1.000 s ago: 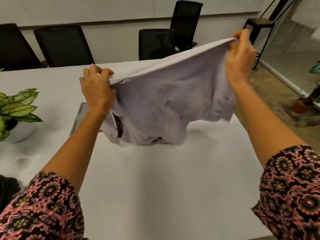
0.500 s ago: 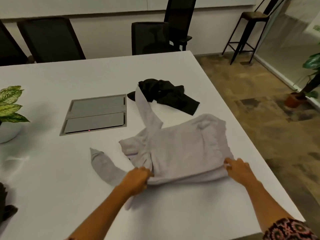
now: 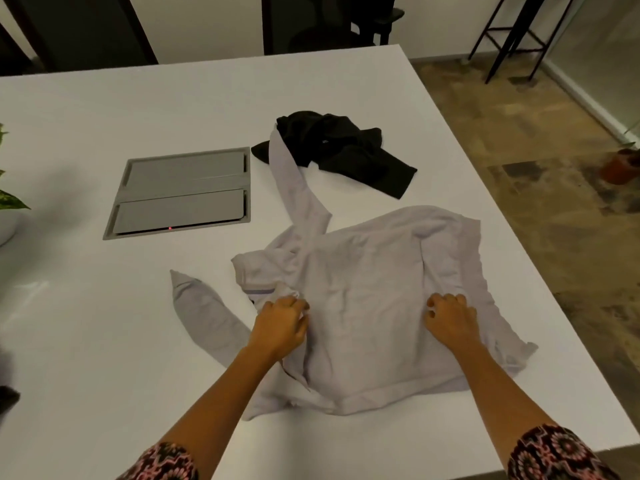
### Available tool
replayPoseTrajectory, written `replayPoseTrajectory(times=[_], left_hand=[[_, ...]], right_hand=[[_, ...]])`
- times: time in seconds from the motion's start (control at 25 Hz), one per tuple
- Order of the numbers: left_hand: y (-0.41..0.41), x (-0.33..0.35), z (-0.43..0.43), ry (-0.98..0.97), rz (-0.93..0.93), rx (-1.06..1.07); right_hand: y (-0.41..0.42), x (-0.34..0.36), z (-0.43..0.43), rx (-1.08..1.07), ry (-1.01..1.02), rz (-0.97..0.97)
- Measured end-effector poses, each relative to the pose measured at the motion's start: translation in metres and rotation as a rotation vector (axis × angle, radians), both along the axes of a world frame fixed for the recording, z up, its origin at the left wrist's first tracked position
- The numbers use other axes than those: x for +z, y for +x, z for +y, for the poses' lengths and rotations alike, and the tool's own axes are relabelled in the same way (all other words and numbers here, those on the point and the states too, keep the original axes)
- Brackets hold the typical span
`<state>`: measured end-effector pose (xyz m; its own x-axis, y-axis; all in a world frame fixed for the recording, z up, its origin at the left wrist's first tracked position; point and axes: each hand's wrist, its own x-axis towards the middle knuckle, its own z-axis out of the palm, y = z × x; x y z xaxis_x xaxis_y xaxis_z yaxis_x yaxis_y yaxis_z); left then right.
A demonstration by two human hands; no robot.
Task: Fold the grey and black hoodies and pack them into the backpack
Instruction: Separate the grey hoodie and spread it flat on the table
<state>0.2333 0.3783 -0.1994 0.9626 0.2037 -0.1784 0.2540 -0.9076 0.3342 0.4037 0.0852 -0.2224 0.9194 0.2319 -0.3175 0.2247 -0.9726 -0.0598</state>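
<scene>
Head view: the grey hoodie point(image 3: 374, 292) lies spread on the white tabletop point(image 3: 104, 341), in the centre and right of the frame, its hem toward the lower edge; the cloth is rumpled rather than flat; one of its sleeves runs up the frame and its cuff lies over the edge of the black hoodie point(image 3: 346, 150); the other sleeve lies flat to the left of the body, angled toward the left of the frame; the black hoodie sits in a loose heap in the upper centre, on the tabletop.

The left hand point(image 3: 280, 323) rests on the left part of the grey hoodie's body; its fingers point(image 3: 294, 301) are curled and bunch a small fold of the cloth near the neck opening; the right hand point(image 3: 450, 320) rests on the right part of the body, fingers bent with the tips down on the fabric; whether they pinch a fold, I cannot tell; both forearms reach in from the lower edge, with patterned sleeves at the bottom corners.

A grey hatch point(image 3: 183, 192) with two lids is set into the tabletop in the upper left; green leaves point(image 3: 10, 200) show at the left edge; a dark stool point(image 3: 519, 32) stands on the floor in the upper right.
</scene>
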Motion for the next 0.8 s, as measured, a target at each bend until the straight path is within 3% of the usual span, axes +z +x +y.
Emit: replayPoseTrajectory(times=[0.2,0.32,0.52,0.68,0.8], left_hand=[[-0.003,-0.058,0.007,0.183,0.183,-0.01],[-0.046,-0.093,0.0,0.17,0.106,0.195],[-0.075,-0.097,0.022,0.186,0.119,0.295],[-0.131,-0.1,0.041,0.109,0.097,0.507],[-0.168,-0.097,0.038,0.106,-0.047,0.667]], right_hand=[[-0.01,-0.057,0.0,0.073,0.017,-0.054],[-0.044,-0.089,-0.018,0.001,0.027,-0.188],[-0.076,-0.098,-0.013,-0.121,0.063,-0.26],[-0.098,-0.104,-0.006,-0.153,0.09,-0.304],[-0.125,-0.113,0.0,-0.159,0.096,-0.339]])
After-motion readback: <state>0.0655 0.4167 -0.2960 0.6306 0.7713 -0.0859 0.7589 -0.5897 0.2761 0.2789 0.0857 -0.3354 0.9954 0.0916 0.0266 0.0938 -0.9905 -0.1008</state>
